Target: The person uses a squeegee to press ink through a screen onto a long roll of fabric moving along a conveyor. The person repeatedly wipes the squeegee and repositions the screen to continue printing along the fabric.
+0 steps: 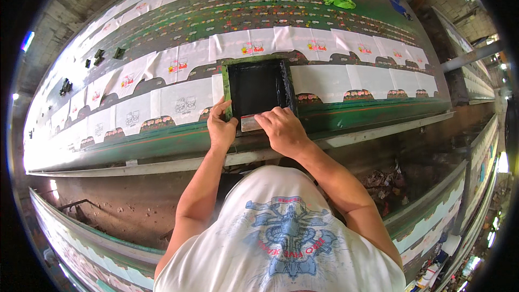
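A screen printing frame point(226, 82) with a green left side lies over the front row of white cloth pieces, its inside dark with black ink. My left hand point(221, 126) grips the frame's near left corner, fingers bent over the edge. My right hand point(283, 131) is closed on a flat squeegee point(250, 124) at the frame's near edge; the fingers hide part of it. Left of the frame, a white cloth piece point(172, 97) carries black outline figures. To the right, white cloth pieces point(320, 82) show no print.
The long green table point(373, 112) has a pale rail point(373, 134) along its near edge. A farther row of white cloth point(253, 46) bears red and yellow prints. Small dark clamp-like objects point(99, 57) sit at left; a bright green cloth point(339, 0) lies at the far right. Another table stands behind me.
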The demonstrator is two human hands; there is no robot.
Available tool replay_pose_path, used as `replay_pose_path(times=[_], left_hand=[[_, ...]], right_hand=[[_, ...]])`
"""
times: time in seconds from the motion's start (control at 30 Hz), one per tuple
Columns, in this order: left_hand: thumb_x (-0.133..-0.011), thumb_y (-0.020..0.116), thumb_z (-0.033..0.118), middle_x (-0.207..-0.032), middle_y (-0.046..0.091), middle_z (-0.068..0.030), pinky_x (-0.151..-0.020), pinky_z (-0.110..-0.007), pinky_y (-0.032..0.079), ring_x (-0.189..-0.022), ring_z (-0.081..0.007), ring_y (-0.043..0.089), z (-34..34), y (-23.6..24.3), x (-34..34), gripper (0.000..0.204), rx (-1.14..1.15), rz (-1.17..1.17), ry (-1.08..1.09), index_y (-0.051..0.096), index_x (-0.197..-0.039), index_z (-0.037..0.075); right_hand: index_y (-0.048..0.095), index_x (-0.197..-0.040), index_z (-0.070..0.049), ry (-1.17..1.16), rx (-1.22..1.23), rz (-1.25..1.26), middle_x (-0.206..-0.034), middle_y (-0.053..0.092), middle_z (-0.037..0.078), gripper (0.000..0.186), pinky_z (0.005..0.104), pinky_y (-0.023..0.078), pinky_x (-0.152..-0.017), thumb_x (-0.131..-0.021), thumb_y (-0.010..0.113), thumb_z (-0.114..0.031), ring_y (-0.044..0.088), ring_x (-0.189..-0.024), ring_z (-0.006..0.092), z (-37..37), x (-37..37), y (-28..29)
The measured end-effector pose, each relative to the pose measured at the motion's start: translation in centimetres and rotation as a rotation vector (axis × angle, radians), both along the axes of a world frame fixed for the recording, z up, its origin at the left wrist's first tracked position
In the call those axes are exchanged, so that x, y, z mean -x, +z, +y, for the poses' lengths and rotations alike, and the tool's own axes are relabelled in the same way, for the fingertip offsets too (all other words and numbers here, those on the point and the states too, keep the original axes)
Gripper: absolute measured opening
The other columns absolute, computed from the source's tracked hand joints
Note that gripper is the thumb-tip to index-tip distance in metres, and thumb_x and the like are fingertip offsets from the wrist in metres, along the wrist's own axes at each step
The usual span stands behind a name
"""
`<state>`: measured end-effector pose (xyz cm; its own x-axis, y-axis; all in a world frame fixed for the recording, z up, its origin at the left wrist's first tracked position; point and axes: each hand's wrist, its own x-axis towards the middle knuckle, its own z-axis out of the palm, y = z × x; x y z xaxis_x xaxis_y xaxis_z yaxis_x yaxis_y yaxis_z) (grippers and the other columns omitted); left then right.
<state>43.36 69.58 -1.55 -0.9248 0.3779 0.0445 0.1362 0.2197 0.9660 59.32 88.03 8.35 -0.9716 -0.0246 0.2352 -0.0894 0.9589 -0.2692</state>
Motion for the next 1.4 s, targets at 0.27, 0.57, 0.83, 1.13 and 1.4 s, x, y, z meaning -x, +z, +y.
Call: replay_pose_path(times=[0.27, 0.57, 0.83, 1.13, 1.4], left_hand=[[-0.093, 0.073, 0.010, -0.157, 0.067, -0.0163, -0.121, -0.055, 0.047, -0.142, -0.0382, 0.060, -0.9, 4.9, 1.2, 0.046, 0.566, 0.700, -0.239, 0.076, -0.138, -0.001], [-0.092, 0.069, 0.005, -0.154, 0.070, -0.0143, -0.119, -0.051, 0.047, -0.132, -0.0337, 0.065, -1.0, 5.6, 2.9, 0.041, 0.602, 0.734, -0.366, 0.078, -0.132, -0.001], [-0.091, 0.068, 0.004, -0.152, 0.070, -0.0145, -0.120, -0.051, 0.047, -0.126, -0.0335, 0.066, -1.1, 5.1, 3.0, 0.040, 0.589, 0.725, -0.351, 0.079, -0.130, -0.002], [-0.093, 0.067, 0.006, -0.155, 0.068, -0.0142, -0.125, -0.053, 0.044, -0.127, -0.0335, 0.067, -1.0, 5.1, 3.3, 0.040, 0.641, 0.751, -0.390, 0.077, -0.131, -0.001], [-0.088, 0.067, -0.001, -0.155, 0.068, -0.0159, -0.125, -0.053, 0.044, -0.132, -0.0341, 0.066, -1.2, 5.6, 3.3, 0.049, 0.648, 0.741, -0.411, 0.076, -0.136, -0.003]], right_hand=[[0.071, -0.106, 0.000, -0.322, 0.218, 0.024, -0.096, 0.074, 0.022, 0.017, 0.0582, 0.061, -0.084, -0.095, 0.071, -0.013, 0.073, -0.092, 0.0449, 3.0, 3.9, 1.2], [0.072, -0.104, 0.005, -0.753, 0.050, -0.076, -0.110, 0.076, 0.028, 0.026, 0.0604, 0.063, -0.091, -0.095, 0.070, -0.021, 0.077, -0.098, 0.0510, 5.8, 9.3, -0.9], [0.073, -0.112, -0.001, -0.513, 0.090, -0.214, -0.118, 0.078, 0.023, 0.026, 0.0601, 0.060, -0.096, -0.098, 0.072, -0.022, 0.075, -0.109, 0.0496, 7.0, 10.5, 0.5], [0.079, -0.134, -0.012, -0.189, 0.092, -0.212, -0.127, 0.080, 0.015, 0.038, 0.0533, 0.058, -0.106, -0.098, 0.069, -0.004, 0.074, -0.123, 0.0399, 8.7, 15.9, 1.3], [0.081, -0.133, -0.016, -0.018, 0.113, -0.043, -0.117, 0.080, 0.010, 0.050, 0.0526, 0.057, -0.098, -0.092, 0.060, 0.003, 0.071, -0.107, 0.0387, 5.9, 9.9, -1.6]])
